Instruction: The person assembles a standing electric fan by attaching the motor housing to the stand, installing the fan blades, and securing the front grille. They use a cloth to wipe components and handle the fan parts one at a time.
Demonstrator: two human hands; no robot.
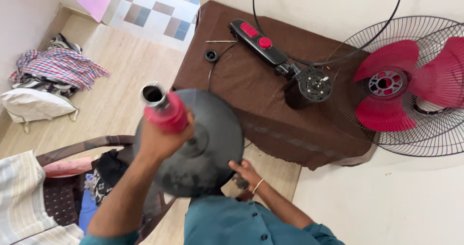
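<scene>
Nearest, the left hand [162, 141] is clamped around the red collar [169, 114] of the fan stand's pole, fingers wrapped tight. At four o'clock from it, the right hand [244, 172] grips the rim of the round black base [208, 138], fingers curled under. Beyond, at one o'clock, the fan motor with control housing [278, 56] lies on a brown cloth [270, 109]; at two o'clock, red blades [401, 83] rest in a wire grille [435, 138].

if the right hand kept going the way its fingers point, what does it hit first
The right hand already has its fingers on the rim of the round black fan base, so it would press straight into that base; depth beyond is unclear.
</scene>
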